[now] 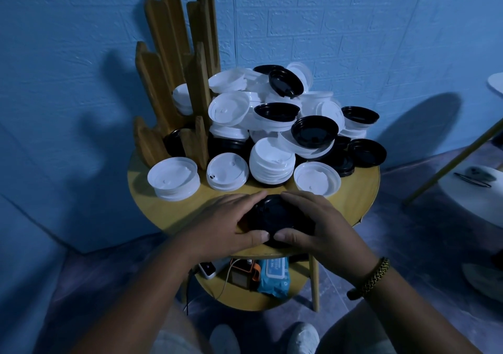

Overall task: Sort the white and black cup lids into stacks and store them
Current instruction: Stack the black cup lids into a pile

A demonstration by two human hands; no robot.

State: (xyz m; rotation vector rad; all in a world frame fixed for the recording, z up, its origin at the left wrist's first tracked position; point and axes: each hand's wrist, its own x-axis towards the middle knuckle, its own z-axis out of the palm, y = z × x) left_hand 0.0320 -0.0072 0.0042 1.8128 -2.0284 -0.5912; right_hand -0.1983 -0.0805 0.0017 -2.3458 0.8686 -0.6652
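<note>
Black plastic fills the middle of the head view: a short black stack (275, 214) of cup lids sits on the round tabletop (362, 190), in front of the wooden rack (174, 62) and to its right, close to the near edge. The left hand (231, 220) and right hand (318, 225) cup it from either side. Their fingers (245, 200) curl round its far rim while the thumbs almost meet on the near rim, so both hands are clamped on the stack. This two-sided hold looks meant to square the lids up so they nest and can be carried as one piece. Just right of the rack rises a mixed pile (272, 114) of white and black lids, not yet sorted. Four white stacks (174, 178) stand in a row in front of the rack and pile. Some white and black lids already sit in the rack's slots, so it is probably the storage spot.
</note>
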